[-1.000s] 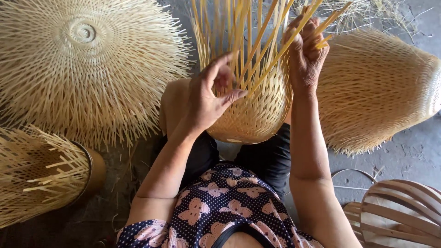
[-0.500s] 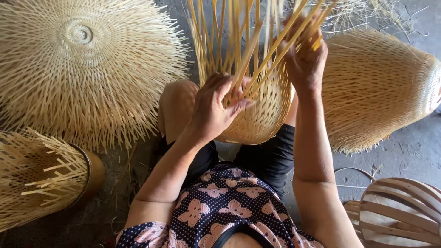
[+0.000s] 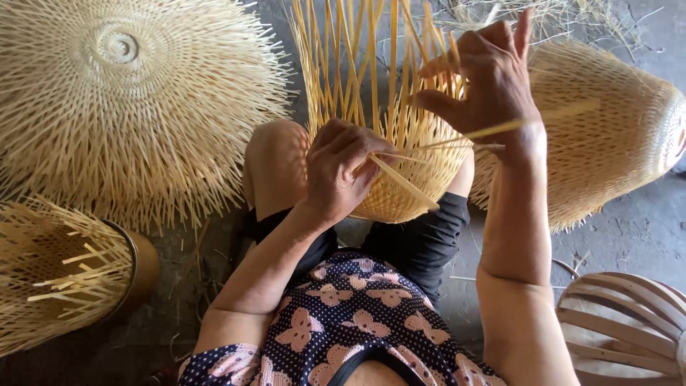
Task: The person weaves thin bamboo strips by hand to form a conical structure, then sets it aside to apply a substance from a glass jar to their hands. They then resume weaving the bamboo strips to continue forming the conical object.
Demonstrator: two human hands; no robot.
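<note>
1. Pale bamboo everywhere: the half-woven basket (image 3: 400, 171) sits at centre frame between your knees, its loose upright slats fanning toward the top edge.
2. Your left hand (image 3: 343, 168) is curled at the basket's near left rim, fingers pressed together and pinching a single bamboo strip (image 3: 404, 182).
3. That strip runs diagonally, from your left fingertips down and right across the woven wall; its long axis points toward the lower right of the basket.
4. Your right hand (image 3: 489, 82) is higher, at upper right, fingers loosely spread among the upright slats and parting them, with a second strip (image 3: 529, 123) crossing under the palm, nearly level.
5. So the left hand is nearer the working strip; the right sits above and right of it.
6. Finished woven pieces lie apart: a large bamboo dome (image 3: 121, 93) at upper left, another shade (image 3: 607, 136) at right.
</note>
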